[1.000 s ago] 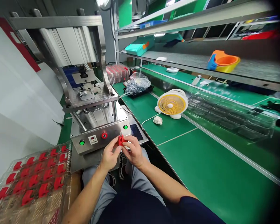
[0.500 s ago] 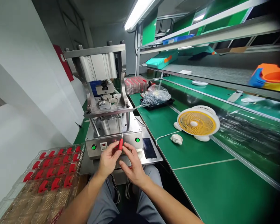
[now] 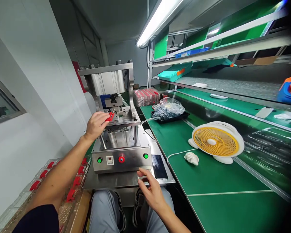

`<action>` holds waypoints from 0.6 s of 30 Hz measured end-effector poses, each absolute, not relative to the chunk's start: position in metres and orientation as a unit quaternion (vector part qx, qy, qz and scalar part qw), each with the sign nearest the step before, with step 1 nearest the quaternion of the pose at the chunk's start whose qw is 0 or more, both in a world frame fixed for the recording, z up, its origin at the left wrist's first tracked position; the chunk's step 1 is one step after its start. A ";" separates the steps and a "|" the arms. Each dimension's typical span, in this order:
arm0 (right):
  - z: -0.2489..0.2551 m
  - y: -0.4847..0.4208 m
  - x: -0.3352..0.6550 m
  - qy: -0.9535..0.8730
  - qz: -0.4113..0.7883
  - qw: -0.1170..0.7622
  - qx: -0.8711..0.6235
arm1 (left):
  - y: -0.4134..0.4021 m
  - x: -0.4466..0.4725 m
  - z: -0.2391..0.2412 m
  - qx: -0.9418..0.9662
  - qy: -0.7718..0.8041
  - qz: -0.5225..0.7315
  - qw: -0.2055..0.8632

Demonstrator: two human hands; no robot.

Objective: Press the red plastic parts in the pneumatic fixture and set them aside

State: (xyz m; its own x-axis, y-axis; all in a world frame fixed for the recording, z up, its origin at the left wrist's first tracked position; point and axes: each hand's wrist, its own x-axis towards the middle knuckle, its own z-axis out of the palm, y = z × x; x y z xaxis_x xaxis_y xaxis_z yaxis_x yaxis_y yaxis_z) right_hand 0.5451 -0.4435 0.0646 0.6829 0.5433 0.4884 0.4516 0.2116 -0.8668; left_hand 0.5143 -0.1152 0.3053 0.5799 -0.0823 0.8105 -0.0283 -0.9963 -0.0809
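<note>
A small red plastic part [image 3: 109, 116] with a short metal pin is pinched in my left hand [image 3: 96, 124]. That hand is stretched out to the fixture [image 3: 121, 112] on the plate of a bench press [image 3: 108, 82]; whether the part touches the fixture I cannot tell. My right hand [image 3: 150, 188] hangs in front of the press's control box [image 3: 131, 165], thumb and fingers apart, nothing seen between them. The box carries two green buttons, a red button [image 3: 121, 159] and a small counter [image 3: 110, 160].
At lower left lies a clear tray [image 3: 16, 204] with red parts, partly behind my left arm. A phone [image 3: 159, 166] lies right of the press. The green bench [image 3: 223, 184] holds a yellow-white fan [image 3: 215, 140], a crumpled white wad [image 3: 191, 158] and a bagged bundle [image 3: 168, 108]. Stacked trays [image 3: 145, 97] stand behind.
My left hand has carried the red part forward and up to the press fixture. My right hand has parted from it and dropped back toward my lap. The view has shifted slightly.
</note>
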 end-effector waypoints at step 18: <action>0.037 -0.450 0.553 -0.355 0.085 0.673 -0.643 | -0.105 0.541 0.326 -0.952 -0.080 -0.297 -0.009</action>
State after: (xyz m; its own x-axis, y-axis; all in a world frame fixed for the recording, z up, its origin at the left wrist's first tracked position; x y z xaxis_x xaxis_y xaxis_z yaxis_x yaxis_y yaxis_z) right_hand 0.5527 -0.4503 0.0369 0.7331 0.5720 0.3680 0.3421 0.1575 -0.9264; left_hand 0.5415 -0.1048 0.3257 0.8111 0.1581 0.5631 0.1478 -0.9869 0.0642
